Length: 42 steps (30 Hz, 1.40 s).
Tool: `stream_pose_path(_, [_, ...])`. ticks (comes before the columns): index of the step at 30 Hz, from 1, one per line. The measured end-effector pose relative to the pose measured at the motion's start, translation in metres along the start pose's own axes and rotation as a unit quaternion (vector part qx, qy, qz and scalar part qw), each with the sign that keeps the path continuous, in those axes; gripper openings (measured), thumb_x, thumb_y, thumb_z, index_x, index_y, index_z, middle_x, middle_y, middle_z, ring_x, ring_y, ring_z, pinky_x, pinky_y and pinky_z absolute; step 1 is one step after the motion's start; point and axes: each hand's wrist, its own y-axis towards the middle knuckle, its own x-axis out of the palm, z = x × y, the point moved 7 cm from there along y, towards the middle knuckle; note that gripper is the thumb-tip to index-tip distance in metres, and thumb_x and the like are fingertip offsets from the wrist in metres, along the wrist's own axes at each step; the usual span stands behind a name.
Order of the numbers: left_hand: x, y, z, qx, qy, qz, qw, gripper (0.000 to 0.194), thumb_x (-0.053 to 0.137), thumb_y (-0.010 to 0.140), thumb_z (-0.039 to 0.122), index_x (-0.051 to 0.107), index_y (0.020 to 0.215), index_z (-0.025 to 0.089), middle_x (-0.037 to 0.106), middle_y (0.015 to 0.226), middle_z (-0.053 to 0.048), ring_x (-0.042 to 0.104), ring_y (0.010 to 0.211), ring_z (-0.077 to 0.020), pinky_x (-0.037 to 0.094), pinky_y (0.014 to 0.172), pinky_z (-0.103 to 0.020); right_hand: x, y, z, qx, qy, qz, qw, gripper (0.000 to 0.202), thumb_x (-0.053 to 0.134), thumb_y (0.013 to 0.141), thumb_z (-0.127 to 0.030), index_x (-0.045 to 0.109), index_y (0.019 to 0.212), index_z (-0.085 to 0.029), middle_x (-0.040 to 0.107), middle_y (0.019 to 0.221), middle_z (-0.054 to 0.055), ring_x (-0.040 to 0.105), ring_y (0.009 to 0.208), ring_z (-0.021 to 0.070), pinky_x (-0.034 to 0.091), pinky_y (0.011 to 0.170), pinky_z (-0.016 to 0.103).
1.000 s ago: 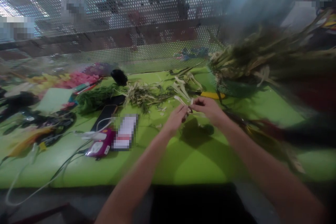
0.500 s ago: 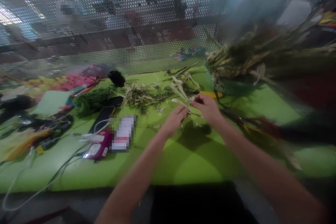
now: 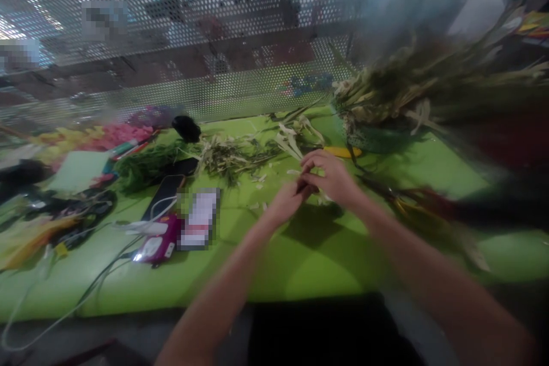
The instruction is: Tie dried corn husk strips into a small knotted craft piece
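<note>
My left hand [image 3: 285, 200] and my right hand [image 3: 329, 176] meet above the middle of the green table, fingertips touching. Both are closed on a pale strip of dried plant [image 3: 294, 172]; just its end shows beyond the fingers, and the rest is hidden. The right fingers are bent over the left fingertips. Right behind the hands lie pale dried husk-like pieces [image 3: 288, 140]. Small pale scraps [image 3: 258, 179] are scattered to their left. A yellow-handled tool [image 3: 343, 151] lies just beyond my right hand.
Left of centre sit a bundle of dried stems [image 3: 231, 157], green foliage [image 3: 143, 168], a phone with a lit screen [image 3: 199, 217] and a purple device [image 3: 165, 237] with cables. At the right, a green basket [image 3: 377, 140] overflows with dried stalks. A perforated screen [image 3: 193, 63] stands behind the table.
My right hand has moved slightly left and its fingers have come over the left fingertips. Less of the pale strip shows now. The whole view has shifted a little.
</note>
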Motion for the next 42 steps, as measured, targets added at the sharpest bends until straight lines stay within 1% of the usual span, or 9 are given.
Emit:
stream_pose_path(4, [0.006,-0.001,-0.004,-0.016,-0.053,-0.029,0.998,0.019,0.063,0.085,0.032,0.069,0.090,0.015,0.068,0.086,-0.004,0.058,0.081,-0.0153,0.044,0.078,-0.026,-0.001,-0.001,-0.003,0.010,0.006,0.016,1.000,0.007,0.064,0.082,-0.018,0.065,0.076,-0.021,0.066,0.097,0.005,0.060,0.098,0.0218,0.044,0.089,0.039])
stream_pose_path(7, [-0.005,0.001,-0.017,-0.054,-0.134,0.055,0.988,0.024,0.063,0.085,0.037,0.070,0.092,0.015,0.065,0.080,-0.003,0.053,0.069,-0.0107,0.041,0.067,-0.022,-0.016,-0.002,-0.014,-0.005,-0.055,0.074,0.996,0.005,0.064,0.085,-0.024,0.068,0.088,-0.024,0.066,0.110,0.006,0.057,0.108,0.0246,0.041,0.094,0.041])
stream_pose_path(10, [-0.023,0.001,-0.028,-0.075,-0.260,0.167,0.948,0.026,0.064,0.084,0.040,0.070,0.093,0.015,0.061,0.075,-0.001,0.049,0.062,-0.0076,0.038,0.059,-0.020,-0.032,-0.006,-0.021,-0.007,-0.112,0.145,0.983,0.013,0.063,0.088,-0.030,0.068,0.099,-0.025,0.065,0.112,0.007,0.055,0.111,0.0267,0.040,0.095,0.042])
stream_pose_path(13, [-0.028,0.002,-0.029,-0.074,-0.373,0.193,0.905,0.026,0.068,0.081,0.037,0.070,0.096,0.017,0.060,0.075,0.000,0.050,0.062,-0.0064,0.042,0.061,-0.020,-0.023,-0.007,-0.017,-0.001,-0.114,0.111,0.987,0.010,0.063,0.088,-0.033,0.069,0.087,-0.025,0.067,0.090,0.005,0.058,0.093,0.0251,0.042,0.084,0.038])
stream_pose_path(16, [-0.026,0.003,-0.023,-0.073,-0.426,0.180,0.884,0.023,0.066,0.083,0.035,0.070,0.098,0.019,0.065,0.082,0.000,0.056,0.067,-0.0071,0.047,0.069,-0.021,-0.004,-0.007,-0.007,-0.002,-0.131,0.057,0.990,0.012,0.067,0.086,-0.035,0.071,0.086,-0.024,0.068,0.089,0.005,0.059,0.090,0.0244,0.042,0.082,0.038])
stream_pose_path(22, [-0.022,0.002,-0.012,-0.054,-0.448,0.164,0.877,0.022,0.061,0.086,0.033,0.071,0.102,0.020,0.069,0.088,-0.002,0.060,0.074,-0.0101,0.051,0.079,-0.027,-0.007,-0.014,-0.014,-0.011,-0.187,0.137,0.973,0.016,0.070,0.082,-0.032,0.068,0.096,-0.023,0.061,0.120,0.010,0.054,0.114,0.0299,0.039,0.094,0.045])
stream_pose_path(29, [-0.018,0.004,-0.020,-0.050,-0.446,0.163,0.879,0.027,0.063,0.084,0.033,0.070,0.107,0.019,0.070,0.106,-0.006,0.062,0.084,-0.0122,0.050,0.080,-0.027,0.006,-0.015,-0.010,-0.004,-0.232,0.088,0.969,0.015,0.067,0.086,-0.035,0.073,0.095,-0.025,0.060,0.130,0.007,0.051,0.117,0.0316,0.035,0.096,0.049])
stream_pose_path(35, [-0.019,0.001,-0.026,-0.065,-0.429,0.179,0.883,0.027,0.068,0.081,0.034,0.069,0.102,0.016,0.064,0.080,-0.002,0.053,0.063,-0.0079,0.042,0.058,-0.020,0.008,-0.013,0.001,-0.008,-0.186,0.089,0.979,0.006,0.067,0.084,-0.028,0.071,0.083,-0.024,0.065,0.118,0.006,0.056,0.110,0.0288,0.040,0.094,0.048])
stream_pose_path(42, [-0.024,-0.002,-0.023,-0.097,-0.430,0.211,0.873,0.015,0.067,0.081,0.028,0.065,0.085,0.013,0.053,0.067,0.002,0.041,0.050,-0.0038,0.033,0.048,-0.017,0.013,-0.011,-0.002,-0.007,-0.202,0.051,0.978,0.005,0.064,0.086,-0.022,0.065,0.081,-0.021,0.063,0.122,0.007,0.054,0.112,0.0295,0.040,0.093,0.048])
